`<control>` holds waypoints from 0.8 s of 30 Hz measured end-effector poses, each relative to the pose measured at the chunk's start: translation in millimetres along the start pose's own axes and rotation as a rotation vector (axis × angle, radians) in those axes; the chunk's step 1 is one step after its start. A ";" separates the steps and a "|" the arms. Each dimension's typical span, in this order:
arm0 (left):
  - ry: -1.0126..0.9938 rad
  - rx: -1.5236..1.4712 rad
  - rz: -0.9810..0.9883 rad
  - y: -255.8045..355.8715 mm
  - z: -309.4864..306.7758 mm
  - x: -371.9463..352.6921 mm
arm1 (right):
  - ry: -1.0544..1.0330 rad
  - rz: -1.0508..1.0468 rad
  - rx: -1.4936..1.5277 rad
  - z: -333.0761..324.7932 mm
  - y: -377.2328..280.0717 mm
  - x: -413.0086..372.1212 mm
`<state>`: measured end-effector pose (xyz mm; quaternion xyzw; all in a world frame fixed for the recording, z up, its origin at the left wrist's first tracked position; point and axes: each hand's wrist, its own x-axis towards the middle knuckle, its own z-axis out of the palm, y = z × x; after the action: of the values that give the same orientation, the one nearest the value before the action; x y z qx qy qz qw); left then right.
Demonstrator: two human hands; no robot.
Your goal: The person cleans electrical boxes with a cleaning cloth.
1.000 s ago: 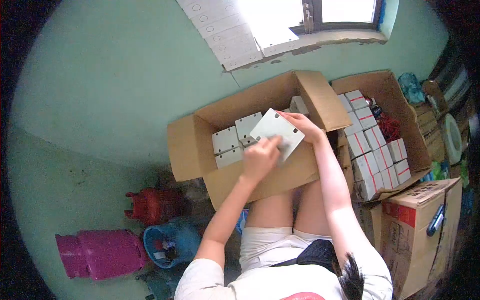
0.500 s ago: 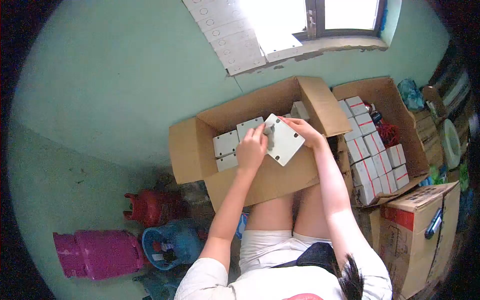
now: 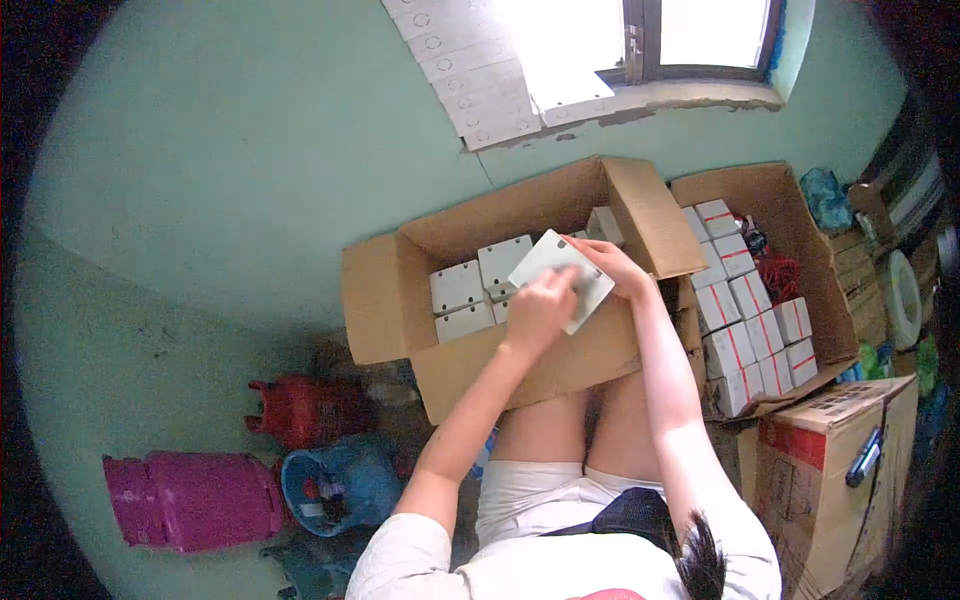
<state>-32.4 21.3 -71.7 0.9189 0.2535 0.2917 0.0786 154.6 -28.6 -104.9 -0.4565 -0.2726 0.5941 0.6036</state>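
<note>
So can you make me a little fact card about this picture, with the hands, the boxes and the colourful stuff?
Right hand: holds a white square piece by its edge
Left hand: over that piece's face, fingers blurred
Open carton: below the hands, more white pieces inside
Second carton: holds red-striped boxes
Left side: pink cylinder, red cylinder, blue cylinder
</note>
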 end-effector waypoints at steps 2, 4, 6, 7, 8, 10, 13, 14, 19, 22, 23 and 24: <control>-0.236 -0.131 0.308 16.3 -1.2 -16.7 | 0.052 0.033 -0.093 2.0 -2.2 -3.2; -0.210 -0.102 0.258 12.3 0.4 -12.6 | 0.021 0.010 0.014 -2.5 2.7 -2.6; -0.183 -0.070 0.206 2.2 -2.4 -1.4 | 0.019 -0.030 -0.049 -2.3 1.0 -6.0; -0.100 -0.029 0.039 -6.6 -5.1 8.8 | 0.013 -0.018 -0.029 -3.0 2.5 -4.0; -0.013 0.015 -0.129 -14.0 -6.3 16.7 | 0.003 -0.009 -0.009 -3.9 4.6 0.6; 0.028 0.081 -0.137 -14.0 -0.9 17.2 | -0.018 -0.034 -0.006 -8.8 9.0 6.2; -0.116 0.068 0.000 14.7 -3.9 -2.3 | -0.001 0.025 -0.016 -1.2 0.0 -0.3; -0.140 0.025 0.142 19.9 -0.9 -10.7 | 0.000 0.027 -0.019 2.4 -2.9 -3.5; -0.005 0.066 -0.015 -7.6 6.4 18.3 | 0.067 -0.004 -0.067 -9.3 11.2 3.1; -0.004 0.124 -0.077 -4.6 8.2 25.9 | 0.045 0.044 -0.049 -10.5 7.9 4.1; 0.012 0.091 0.020 0.9 18.9 21.0 | 0.011 -0.030 -0.051 -8.5 5.4 -1.1; -0.078 0.117 0.127 15.2 17.3 14.7 | -0.020 -0.102 -0.051 -7.8 4.6 -2.9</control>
<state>-5.7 15.8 -74.1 0.9469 0.2081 0.2446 0.0159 158.8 -33.8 -111.7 -0.4514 -0.3166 0.5599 0.6185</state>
